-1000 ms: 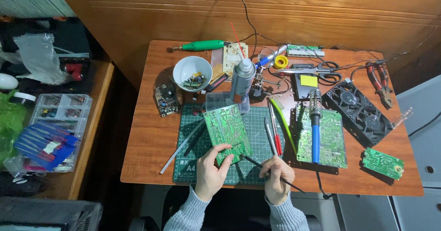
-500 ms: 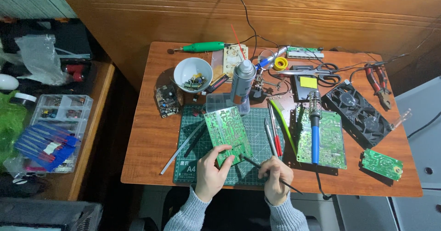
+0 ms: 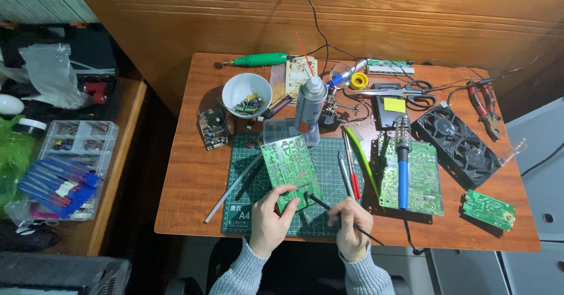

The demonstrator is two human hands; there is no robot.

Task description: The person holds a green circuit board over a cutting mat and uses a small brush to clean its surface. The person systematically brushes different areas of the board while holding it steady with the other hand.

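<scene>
The left hand point(image 3: 271, 218) is low in the middle of the frame, and its fingers are closed on the bottom edge of a flat green circuit board point(image 3: 291, 167), with the thumb on top. The board lies tilted on a dark green cutting mat point(image 3: 252, 213) on the brown wooden table point(image 3: 194, 183), and it reaches up toward the middle of the frame. The right hand point(image 3: 351, 221) is just to the right of the left one. It is curled tight around a thin black probe point(image 3: 319, 201), the way you hold a pencil. The tip of the probe points up and left and touches the bottom corner of the board, close to the left fingers. A black wire runs from this hand to the lower right. Both wrists come up from the bottom edge in grey knitted sleeves point(image 3: 235, 274). Above the board stands a silver spray can point(image 3: 309, 102), and a white bowl point(image 3: 247, 94) with small parts sits to its left. To the right, a soldering iron with a blue handle point(image 3: 402, 166) lies on a second green board point(image 3: 418, 177). A black fan point(image 3: 458, 145) sits further right.
</scene>
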